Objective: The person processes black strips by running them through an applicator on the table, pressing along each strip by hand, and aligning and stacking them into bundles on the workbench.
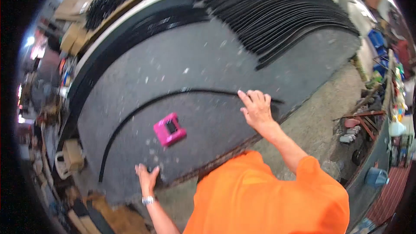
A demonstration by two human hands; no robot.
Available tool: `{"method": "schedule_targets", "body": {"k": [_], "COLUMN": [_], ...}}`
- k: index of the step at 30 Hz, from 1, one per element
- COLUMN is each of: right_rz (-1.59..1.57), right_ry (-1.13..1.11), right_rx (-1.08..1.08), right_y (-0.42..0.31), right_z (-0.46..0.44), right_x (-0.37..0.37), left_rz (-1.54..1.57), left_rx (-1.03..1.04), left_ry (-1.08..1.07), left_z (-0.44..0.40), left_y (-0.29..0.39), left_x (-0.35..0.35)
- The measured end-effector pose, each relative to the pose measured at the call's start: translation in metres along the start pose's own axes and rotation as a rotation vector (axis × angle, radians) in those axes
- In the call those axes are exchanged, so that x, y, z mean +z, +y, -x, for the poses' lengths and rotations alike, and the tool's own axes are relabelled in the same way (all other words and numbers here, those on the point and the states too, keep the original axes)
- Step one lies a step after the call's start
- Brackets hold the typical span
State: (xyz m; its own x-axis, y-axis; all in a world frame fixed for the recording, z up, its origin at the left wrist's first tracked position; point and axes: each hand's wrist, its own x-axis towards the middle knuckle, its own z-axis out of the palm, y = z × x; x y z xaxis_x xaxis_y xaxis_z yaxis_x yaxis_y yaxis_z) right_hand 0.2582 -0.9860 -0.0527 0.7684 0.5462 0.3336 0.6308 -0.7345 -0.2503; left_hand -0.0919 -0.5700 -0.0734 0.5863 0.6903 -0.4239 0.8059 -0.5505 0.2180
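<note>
A long thin black strip (149, 100) lies curved across the dark grey tabletop (195, 56). My right hand (258, 107) rests over the strip near its right end, fingers stretched out and apart. Near the table's front edge at the lower left, my left hand (147, 177) is spread with nothing in it, to the right of the strip's left end. Between the hands and inside the curve sits a pink object (170, 129) with a black centre.
Many black strips (281, 13) lie bunched at the table's upper right. More long strips (108, 47) curve along the far left edge. Cardboard boxes (73, 154) stand at the left. A blue jug (376, 177) and clutter are on the right.
</note>
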Motion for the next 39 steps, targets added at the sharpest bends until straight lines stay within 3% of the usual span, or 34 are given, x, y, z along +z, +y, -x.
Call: {"method": "schedule_targets", "body": {"k": [4, 9, 16, 22, 28, 33, 39], "right_rz": [0.158, 0.203, 0.216, 0.097, 0.274, 0.424, 0.355], "right_ry": [-0.052, -0.183, 0.075, -0.003, -0.127, -0.387, -0.408], "right_rx": [0.035, -0.043, -0.083, -0.093, -0.149, -0.259, -0.297], "right_y": [0.04, 0.066, 0.071, 0.031, 0.006, -0.071, -0.157], "right_z": [-0.009, -0.014, -0.038, 0.002, 0.011, -0.006, 0.002], "right_x": [-0.009, 0.008, 0.004, 0.005, 0.018, 0.03, 0.059], "left_rz": [0.032, -0.016, -0.002, -0.068, -0.217, -0.255, -0.277], "left_rx": [-0.126, -0.127, -0.112, -0.099, -0.053, 0.019, 0.154], "left_ry": [-0.064, -0.05, -0.012, -0.029, -0.053, 0.008, 0.039], "left_z": [-0.001, -0.008, -0.005, -0.006, -0.006, -0.001, 0.01], "left_y": [0.006, -0.007, -0.004, -0.006, 0.003, 0.0, -0.012], "left_x": [-0.004, 0.004, 0.005, 0.006, 0.0, 0.006, 0.001]}}
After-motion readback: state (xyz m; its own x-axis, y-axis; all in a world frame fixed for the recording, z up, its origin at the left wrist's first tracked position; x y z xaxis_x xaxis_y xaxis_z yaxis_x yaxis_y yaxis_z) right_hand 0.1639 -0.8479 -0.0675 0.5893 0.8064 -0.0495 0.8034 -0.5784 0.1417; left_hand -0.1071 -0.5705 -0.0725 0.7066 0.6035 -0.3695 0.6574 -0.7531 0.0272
